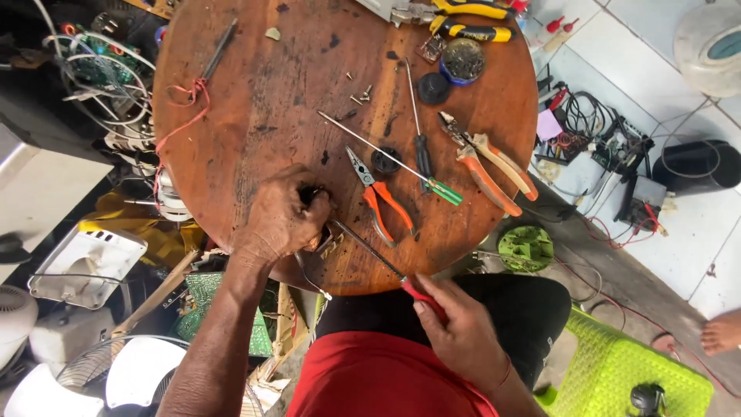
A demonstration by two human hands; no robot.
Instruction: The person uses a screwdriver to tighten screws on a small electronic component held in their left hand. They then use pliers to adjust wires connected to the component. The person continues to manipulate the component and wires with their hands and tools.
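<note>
Red-handled screwdriver [386, 266] at work on a small part pinned at the near edge of the round wooden table [255, 116].

The right hand [455, 328] is clamped round the red grip close to the body, and the long shaft runs up and left to the small dark part [315, 194], which the left hand [282, 220] presses down with its fingers closed over it. The step in hand looks like driving or loosening a screw; the next move likely calls for a steady twist with the tip kept seated while the left hand keeps the part from turning. Beyond lie the orange-handled needle-nose pliers [382, 202], a green-handled screwdriver [401, 164], orange side cutters [486, 164], loose screws [361, 96], and farthest the yellow-handled pliers [467, 19].
</note>
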